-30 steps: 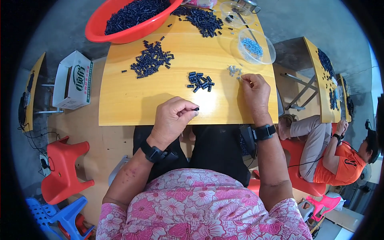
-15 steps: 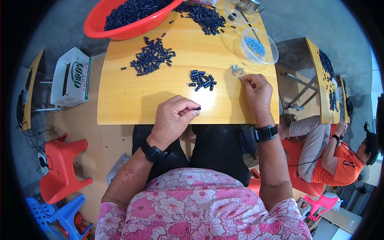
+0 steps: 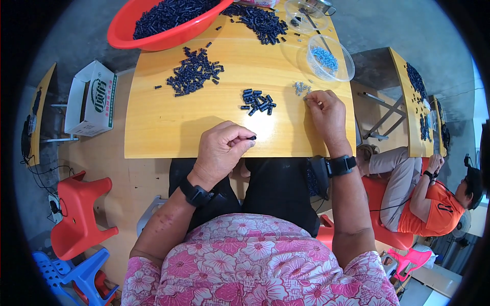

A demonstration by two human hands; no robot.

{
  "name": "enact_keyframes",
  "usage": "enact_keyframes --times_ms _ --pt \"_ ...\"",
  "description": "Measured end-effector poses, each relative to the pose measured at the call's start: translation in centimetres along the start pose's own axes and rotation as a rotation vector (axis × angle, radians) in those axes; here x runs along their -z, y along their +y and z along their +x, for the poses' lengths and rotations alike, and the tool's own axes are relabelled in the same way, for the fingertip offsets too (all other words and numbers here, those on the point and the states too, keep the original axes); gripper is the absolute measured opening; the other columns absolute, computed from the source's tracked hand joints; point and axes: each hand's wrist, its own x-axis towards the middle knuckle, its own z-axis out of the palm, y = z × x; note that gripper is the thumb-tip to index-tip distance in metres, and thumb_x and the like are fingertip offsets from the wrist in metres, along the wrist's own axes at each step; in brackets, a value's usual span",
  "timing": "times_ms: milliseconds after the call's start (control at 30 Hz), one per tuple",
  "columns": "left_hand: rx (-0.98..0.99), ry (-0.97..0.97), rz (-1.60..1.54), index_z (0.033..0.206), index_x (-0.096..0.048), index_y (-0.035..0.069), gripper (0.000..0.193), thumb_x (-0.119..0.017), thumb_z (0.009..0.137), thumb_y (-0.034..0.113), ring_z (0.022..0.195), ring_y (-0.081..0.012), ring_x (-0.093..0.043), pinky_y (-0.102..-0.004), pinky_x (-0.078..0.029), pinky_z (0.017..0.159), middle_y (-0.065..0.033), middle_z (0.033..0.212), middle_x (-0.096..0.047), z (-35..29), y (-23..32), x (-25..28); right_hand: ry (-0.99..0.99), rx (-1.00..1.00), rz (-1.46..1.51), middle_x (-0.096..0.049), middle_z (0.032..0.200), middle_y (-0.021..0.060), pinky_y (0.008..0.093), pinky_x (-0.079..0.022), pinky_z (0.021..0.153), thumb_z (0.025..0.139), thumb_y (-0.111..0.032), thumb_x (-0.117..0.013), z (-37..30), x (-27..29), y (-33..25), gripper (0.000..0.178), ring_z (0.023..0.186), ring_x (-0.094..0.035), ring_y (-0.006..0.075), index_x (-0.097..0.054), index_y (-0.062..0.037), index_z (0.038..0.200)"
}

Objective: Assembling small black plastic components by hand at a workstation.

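Note:
Between the thumb and forefinger of my left hand (image 3: 217, 152) sits a short black plastic tube (image 3: 252, 137), just above the table's near edge. My right hand (image 3: 328, 116) is closed in a pinch over the table, and anything at its fingertips is too small to make out. Right beside those fingertips lies a little heap of tiny clear pieces (image 3: 300, 87). A small group of black tubes (image 3: 259, 102) rests between my two hands, on the far side of them. Farther off to the left is a larger pile of similar black pieces (image 3: 194, 73).
A red basin (image 3: 115, 35) full of black pieces stands at the far left of the wooden table (image 3: 158, 132), near another black pile (image 3: 263, 25). A clear tub (image 3: 347, 65) with bluish bits is at the right. A person in orange (image 3: 431, 211) sits at another table.
My right hand has shifted very slightly away from me, toward the heap of clear pieces. The left hand keeps its place with the black tube.

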Motion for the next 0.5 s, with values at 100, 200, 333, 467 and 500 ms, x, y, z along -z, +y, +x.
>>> enact_keyframes --times_ms 100,200,333,467,500 --pt "-0.003 0.005 -0.003 0.087 -0.073 0.001 0.011 -0.074 0.078 -0.005 0.068 -0.0079 -0.060 -0.0213 -0.049 0.063 -0.0035 0.080 -0.066 -0.02 0.01 -0.05 -0.012 0.008 -0.007 -0.065 0.083 0.0166 0.0405 -0.052 0.069 0.080 -0.008 -0.066 0.01 -0.01 0.26 0.009 0.077 -0.065 0.0356 -0.070 -0.0029 0.087" --pt "-0.010 0.006 -0.002 0.087 -0.073 0.001 0.010 -0.074 0.078 -0.004 0.068 -0.0079 -0.059 -0.0214 -0.048 0.062 -0.0033 0.079 -0.066 -0.01 0.09 0.00 -0.016 -0.017 0.010 -0.065 0.083 0.0161 0.0400 -0.052 0.068 0.081 -0.008 -0.067 -0.14 0.01 0.25 0.009 0.076 -0.065 0.0347 -0.071 -0.0032 0.087" --pt "-0.016 0.001 -0.003 0.087 -0.073 0.001 0.010 -0.074 0.078 -0.004 0.067 -0.0078 -0.059 -0.0215 -0.048 0.062 -0.0031 0.079 -0.065 0.01 -0.13 0.01 -0.006 -0.018 0.013 -0.066 0.084 0.0154 0.0388 -0.052 0.068 0.082 -0.009 -0.068 -0.24 -0.17 0.65 0.009 0.076 -0.066 0.0334 -0.072 -0.0038 0.089" --pt "-0.019 0.001 -0.003 0.087 -0.073 0.001 0.011 -0.074 0.078 -0.004 0.067 -0.0076 -0.059 -0.0214 -0.048 0.062 -0.0030 0.079 -0.065 0.03 -0.23 0.02 0.001 -0.014 -0.001 -0.066 0.084 0.0151 0.0382 -0.053 0.069 0.083 -0.010 -0.069 -0.41 -0.20 0.67 0.009 0.077 -0.066 0.0333 -0.072 -0.0041 0.089" --pt "-0.017 0.001 -0.004 0.087 -0.073 0.001 0.011 -0.074 0.078 -0.004 0.068 -0.0076 -0.059 -0.0214 -0.048 0.062 -0.0030 0.079 -0.065 0.03 -0.18 0.03 0.008 0.003 -0.020 -0.066 0.085 0.0149 0.0379 -0.053 0.069 0.083 -0.010 -0.069 -0.47 -0.22 0.70 0.009 0.077 -0.066 0.0332 -0.072 -0.0043 0.090"
